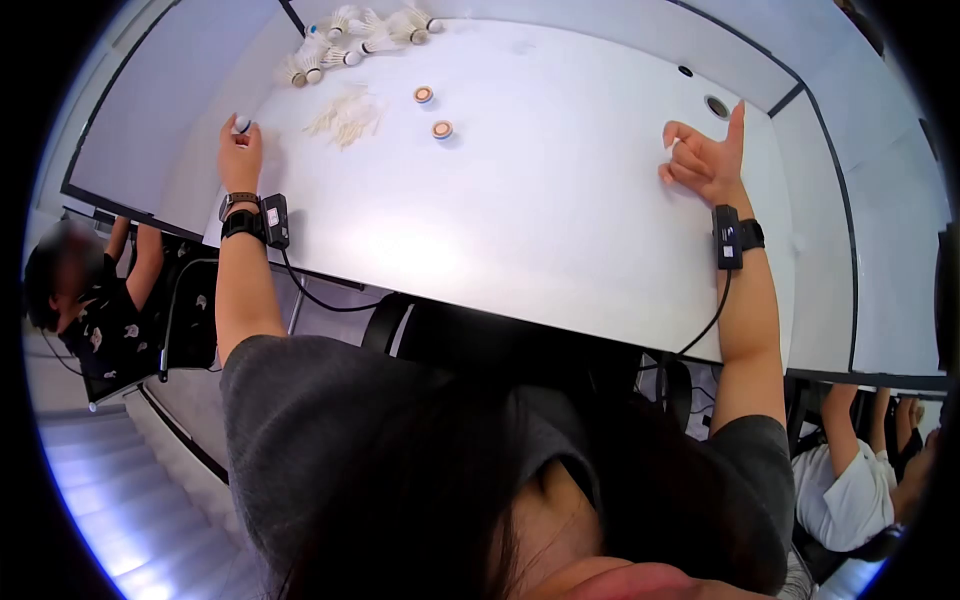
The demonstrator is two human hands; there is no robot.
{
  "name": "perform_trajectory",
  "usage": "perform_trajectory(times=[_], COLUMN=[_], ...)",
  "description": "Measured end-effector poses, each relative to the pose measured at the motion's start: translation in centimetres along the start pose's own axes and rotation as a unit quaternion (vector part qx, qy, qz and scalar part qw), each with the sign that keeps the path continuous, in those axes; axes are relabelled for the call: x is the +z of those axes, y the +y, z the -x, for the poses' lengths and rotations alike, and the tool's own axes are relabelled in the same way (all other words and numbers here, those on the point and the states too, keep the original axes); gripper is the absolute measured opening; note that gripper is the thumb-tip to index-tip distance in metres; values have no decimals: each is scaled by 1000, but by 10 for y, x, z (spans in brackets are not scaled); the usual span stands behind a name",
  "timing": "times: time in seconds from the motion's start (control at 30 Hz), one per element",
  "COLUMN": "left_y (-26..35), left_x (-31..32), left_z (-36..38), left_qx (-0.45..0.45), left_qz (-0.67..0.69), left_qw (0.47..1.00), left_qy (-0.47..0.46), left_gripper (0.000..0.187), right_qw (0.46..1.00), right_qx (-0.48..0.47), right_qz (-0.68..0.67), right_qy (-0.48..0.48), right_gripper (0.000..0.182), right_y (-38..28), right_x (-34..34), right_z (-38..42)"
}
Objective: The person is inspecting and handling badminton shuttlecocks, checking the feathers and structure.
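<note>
At the table's left side, my left hand [240, 160] pinches a white shuttlecock cork base [242, 125] between its fingertips. My right hand [705, 165] is over the right part of the table, one digit stretched out and the others loosely bent and apart, with nothing visible in it. Two cork bases, one farther back [424, 95] and one nearer [442, 130], lie on the table with their round tan faces up. Between them and my left hand is a loose pile of pale feathers [345, 115]. Several feathered shuttlecocks [360, 40] lie heaped at the back left.
White partitions [640, 35] enclose the white table [550, 210]. A round grommet [716, 106] and a small black disc [685, 71] are at the back right. Black wrist devices with cables [700, 335] are on both my arms. Other people sit to the left [120, 310] and right [850, 490].
</note>
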State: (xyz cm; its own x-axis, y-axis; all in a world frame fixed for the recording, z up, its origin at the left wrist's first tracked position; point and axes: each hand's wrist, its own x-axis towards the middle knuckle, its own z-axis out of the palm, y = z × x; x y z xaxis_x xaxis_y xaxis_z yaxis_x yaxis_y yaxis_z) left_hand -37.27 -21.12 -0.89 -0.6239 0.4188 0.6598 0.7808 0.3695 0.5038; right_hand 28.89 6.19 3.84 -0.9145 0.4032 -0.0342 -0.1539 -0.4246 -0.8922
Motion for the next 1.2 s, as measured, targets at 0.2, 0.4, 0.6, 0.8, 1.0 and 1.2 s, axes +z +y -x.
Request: perform_trajectory(times=[0.2,0.4,0.6,0.8,1.0,1.2], left_y=[3,58,101,170,153,168], left_x=[-6,-14,8,4,10,-2], left_z=[24,27,40,78,90,96], left_qx=[-91,7,286,354,290,298], left_qz=[87,26,40,9,-107,-25], left_qw=[992,999,945,894,877,874], left_qy=[-18,29,-153,-274,-367,-382], left_gripper=[80,75,72,95,86,82], right_qw=[1000,1000,1000,999,999,998], right_qx=[2,-8,-17,-21,-27,-32], right_qz=[6,-4,-18,-9,-9,7], right_qy=[-6,-2,-3,28,24,52], right_gripper=[116,115,113,116,118,118], right_y=[2,2,3,4,3,4], right_x=[-5,-5,-10,-5,-7,-1], right_z=[-2,0,1,1,0,1])
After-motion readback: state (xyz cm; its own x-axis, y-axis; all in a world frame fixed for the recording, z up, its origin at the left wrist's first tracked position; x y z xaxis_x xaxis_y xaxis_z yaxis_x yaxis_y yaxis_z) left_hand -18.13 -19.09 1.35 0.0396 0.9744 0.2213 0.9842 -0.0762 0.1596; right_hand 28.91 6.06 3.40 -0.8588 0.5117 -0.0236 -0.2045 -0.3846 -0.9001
